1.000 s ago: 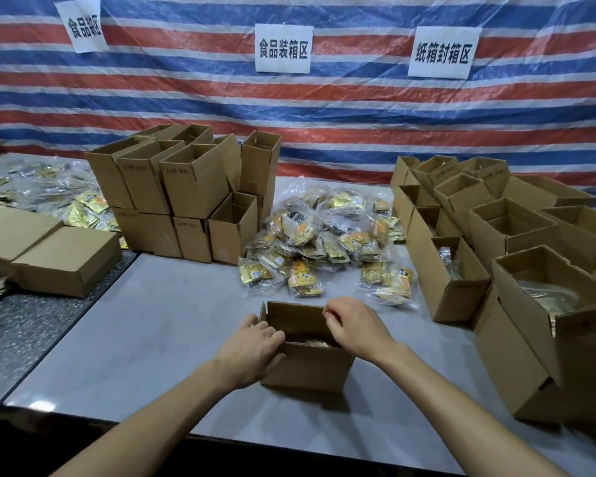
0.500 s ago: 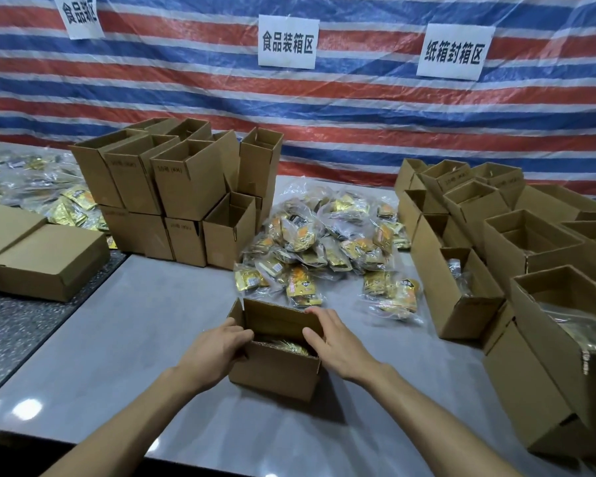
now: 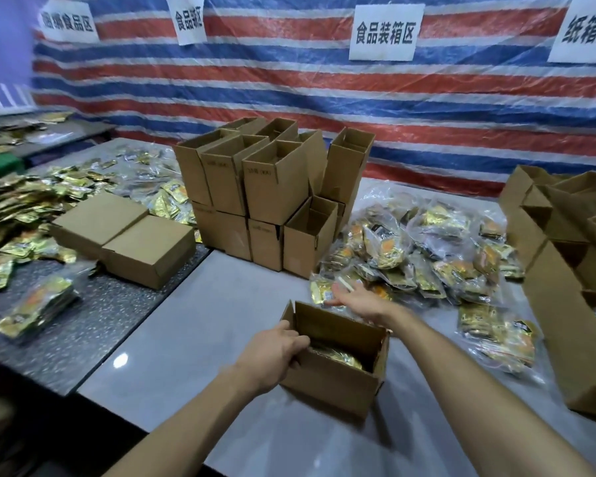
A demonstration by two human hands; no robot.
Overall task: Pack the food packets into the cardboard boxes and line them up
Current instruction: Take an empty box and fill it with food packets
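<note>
Open box [image 3: 331,385] — before me on the table [image 3: 193,339], gold packets [image 3: 338,356] inside | my left hand [image 3: 276,349] grips its left wall, fingers over the rim | my right hand [image 3: 355,299] has left the box: spread, empty, above the packet pile [image 3: 420,242] | next packet due, I judge

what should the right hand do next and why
Likely close the right hand on the nearest packet: it reaches there open, while the left hand holds the open box, which looks only part filled.
</note>
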